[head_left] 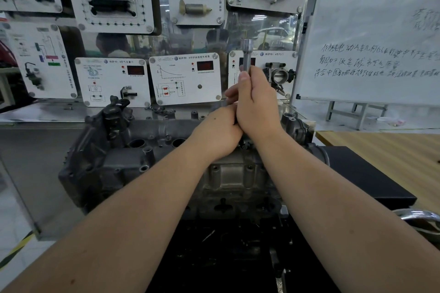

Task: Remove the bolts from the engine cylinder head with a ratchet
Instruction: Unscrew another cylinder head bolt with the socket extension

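At the centre of the frame both bare forearms reach forward over the engine cylinder head (166, 164), a grey, grimy casting that sits on a dark desk (371, 178) and fills the middle of the picture. The right hand (258, 102) wraps its grip around a metal ratchet (246, 54) held upright, whose tubular socket end sticks up above the thumb toward the upper centre of the frame. The left hand (217, 131) lies just below and to the left, touching the right hand, its fingers curled tightly around the lower part of the tool (what exactly it clasps there is hidden by the two hands). The bolts cannot be made out beneath the hands.

Behind the engine, white training panels (188, 78) with diagrams, red displays and mounted car parts cover the upper half of the frame. A whiteboard (371, 31) with handwritten lines stands at the upper right, and a wooden tabletop (392, 147) shows at the right edge.
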`<state>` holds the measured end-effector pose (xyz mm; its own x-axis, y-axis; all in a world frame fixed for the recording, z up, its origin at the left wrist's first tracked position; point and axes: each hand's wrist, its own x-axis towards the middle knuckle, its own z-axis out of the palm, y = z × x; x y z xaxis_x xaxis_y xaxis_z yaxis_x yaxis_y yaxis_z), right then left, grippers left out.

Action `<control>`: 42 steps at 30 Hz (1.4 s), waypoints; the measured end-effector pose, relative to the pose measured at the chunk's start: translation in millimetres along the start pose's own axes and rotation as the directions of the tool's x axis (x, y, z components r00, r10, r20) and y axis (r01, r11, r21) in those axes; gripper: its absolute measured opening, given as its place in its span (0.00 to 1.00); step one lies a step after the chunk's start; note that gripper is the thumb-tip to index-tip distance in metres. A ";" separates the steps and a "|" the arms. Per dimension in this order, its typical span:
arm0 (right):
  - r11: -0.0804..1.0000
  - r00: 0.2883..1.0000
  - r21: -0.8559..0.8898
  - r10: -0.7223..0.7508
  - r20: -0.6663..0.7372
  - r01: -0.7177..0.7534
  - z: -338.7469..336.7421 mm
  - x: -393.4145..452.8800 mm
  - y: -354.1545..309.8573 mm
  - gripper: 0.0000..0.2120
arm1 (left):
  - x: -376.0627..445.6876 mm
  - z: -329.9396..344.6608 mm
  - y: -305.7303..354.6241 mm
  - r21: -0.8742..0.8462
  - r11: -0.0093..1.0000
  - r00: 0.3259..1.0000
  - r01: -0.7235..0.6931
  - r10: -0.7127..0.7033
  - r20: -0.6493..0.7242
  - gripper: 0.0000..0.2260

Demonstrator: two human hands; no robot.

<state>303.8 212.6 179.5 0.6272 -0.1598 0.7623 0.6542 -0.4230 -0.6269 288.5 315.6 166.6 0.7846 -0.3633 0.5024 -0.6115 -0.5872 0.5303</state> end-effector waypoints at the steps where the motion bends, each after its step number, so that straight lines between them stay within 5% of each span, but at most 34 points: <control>1: 1.000 1.000 0.006 0.001 0.006 -0.001 -0.2 -0.3 -0.4 0.13 | -0.3 -0.6 0.1 -0.007 1.000 1.000 -0.004 0.004 -0.001 0.15; 7: 0.980 0.992 -0.159 -0.121 -0.019 0.117 -2.8 0.1 2.1 0.13 | 2.0 0.5 -0.3 0.024 1.000 0.999 0.011 -0.010 -0.041 0.08; 16: 1.000 0.999 0.016 -0.002 0.039 0.001 -1.2 -1.6 -1.2 0.17 | 0.1 -1.5 3.0 0.056 0.998 1.000 -0.011 0.012 -0.019 0.14; 22: 0.979 0.993 -0.168 -0.117 -0.011 0.114 -2.3 -3.1 -1.4 0.14 | 3.4 0.9 0.8 0.075 0.995 0.997 0.063 -0.059 -0.054 0.11; 29: 1.000 1.000 0.002 0.002 0.029 -0.003 -1.5 -2.1 -1.7 0.16 | -0.7 -1.7 3.0 0.034 0.999 1.000 0.026 -0.025 -0.004 0.15; 35: 0.984 0.995 -0.152 -0.099 -0.033 0.093 -2.5 -1.4 1.2 0.15 | 1.1 0.4 1.2 0.044 0.998 0.999 0.042 -0.041 -0.036 0.11; 42: 0.999 1.000 0.026 0.026 0.014 -0.026 -0.6 -0.3 1.3 0.17 | -1.0 0.6 0.5 0.049 0.998 0.999 0.031 -0.031 0.005 0.14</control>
<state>304.2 211.6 178.5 0.6495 -0.1583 0.7437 0.6484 -0.3955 -0.6505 287.5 315.2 166.0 0.8038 -0.3481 0.4823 -0.5811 -0.6327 0.5118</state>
